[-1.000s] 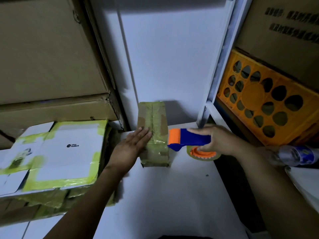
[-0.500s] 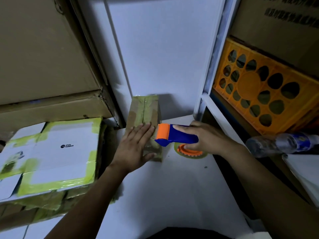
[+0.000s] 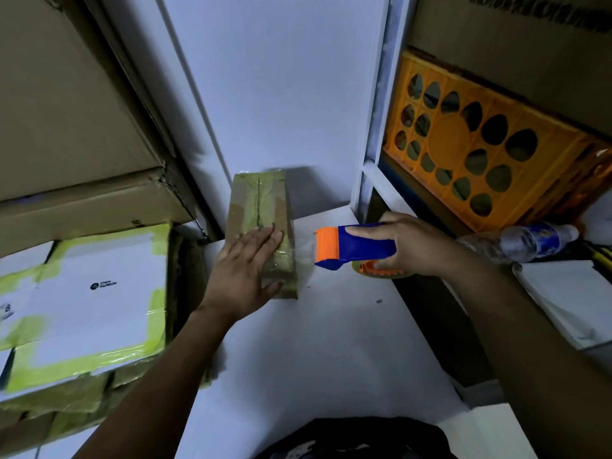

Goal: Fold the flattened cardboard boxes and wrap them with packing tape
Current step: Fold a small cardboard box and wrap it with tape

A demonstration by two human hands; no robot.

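Pressing flat on a small folded cardboard box [image 3: 261,207], the left hand [image 3: 246,270] lies with fingers straight and spread over its taped top. Box sits on the white table [image 3: 314,342], back end near the wall. Right hand [image 3: 409,245] grips a blue-and-orange tape dispenser [image 3: 354,245] just right of the box, fingers curled round the handle. A clear tape strip [image 3: 303,251] runs from dispenser to box. Stack of flattened boxes [image 3: 82,299] left, orange crate [image 3: 480,150] and plastic bottle [image 3: 523,241] right.
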